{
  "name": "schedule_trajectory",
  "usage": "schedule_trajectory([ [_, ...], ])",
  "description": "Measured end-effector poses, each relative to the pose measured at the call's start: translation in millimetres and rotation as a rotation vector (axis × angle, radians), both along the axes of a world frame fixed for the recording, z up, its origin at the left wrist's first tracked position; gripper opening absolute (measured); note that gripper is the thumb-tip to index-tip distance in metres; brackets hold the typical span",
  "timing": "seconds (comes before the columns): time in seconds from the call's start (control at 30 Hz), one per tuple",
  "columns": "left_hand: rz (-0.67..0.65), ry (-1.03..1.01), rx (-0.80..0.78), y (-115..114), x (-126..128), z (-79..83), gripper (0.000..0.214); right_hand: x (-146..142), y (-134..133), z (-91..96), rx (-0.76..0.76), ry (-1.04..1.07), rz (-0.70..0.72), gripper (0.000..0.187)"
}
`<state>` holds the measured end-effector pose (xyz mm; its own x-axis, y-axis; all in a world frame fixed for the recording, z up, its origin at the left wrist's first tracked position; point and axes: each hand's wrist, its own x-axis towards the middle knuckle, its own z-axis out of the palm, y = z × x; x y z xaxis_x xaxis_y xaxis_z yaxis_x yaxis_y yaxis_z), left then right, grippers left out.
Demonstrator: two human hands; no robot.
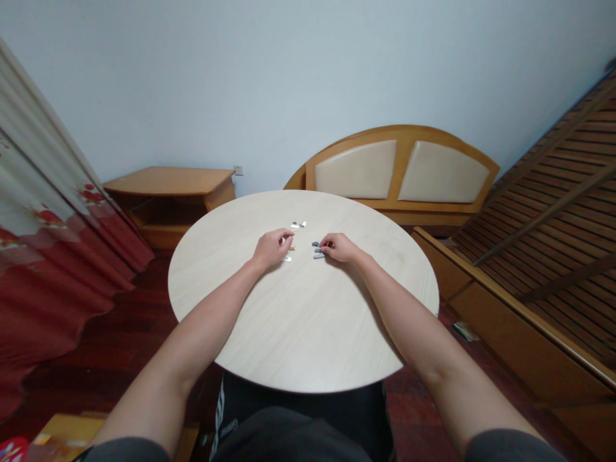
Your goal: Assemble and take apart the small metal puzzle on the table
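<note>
My left hand (275,248) rests low over the table's middle, its fingers curled and thumb near the index finger. Whatever its fingertips pinch is too small to make out. Close to it lie a tiny gold-coloured piece (291,248) and a small white piece (287,258), both partly covered by the hand. Opposite, my right hand (339,247) is closed, with thumb and index finger pinching at a small grey piece (317,249). A dark grey piece (315,244) and a flat light piece (319,256) lie beside those fingertips. Farther back is a small white-and-grey cluster (298,224).
All this lies on a round pale wooden table (298,333). Behind it stand a wooden cabinet (173,181) and a padded headboard (356,170). A red-and-white curtain (62,256) hangs left; a slatted wooden frame (553,205) leans right.
</note>
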<state>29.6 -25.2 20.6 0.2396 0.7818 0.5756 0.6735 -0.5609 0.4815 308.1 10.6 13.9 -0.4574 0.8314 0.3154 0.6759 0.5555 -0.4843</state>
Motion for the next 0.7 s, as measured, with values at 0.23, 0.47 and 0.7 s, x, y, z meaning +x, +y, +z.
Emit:
schedule_trajectory([
  [0.23, 0.002, -0.007, 0.003, 1.4, -1.2, -0.8, 0.024, -5.2, -4.7, 2.9, -0.017, 0.005, 0.080, 0.017],
  [0.47, 0.013, -0.045, 0.009, 2.9, -2.1, -2.4, 0.024, -6.7, -6.5, 1.6, -0.136, 0.011, 0.123, 0.023],
  [0.7, 0.036, -0.077, -0.009, 3.4, -6.5, 2.9, 0.023, -11.6, 21.0, -5.7, 0.079, 0.143, -0.103, 0.025],
])
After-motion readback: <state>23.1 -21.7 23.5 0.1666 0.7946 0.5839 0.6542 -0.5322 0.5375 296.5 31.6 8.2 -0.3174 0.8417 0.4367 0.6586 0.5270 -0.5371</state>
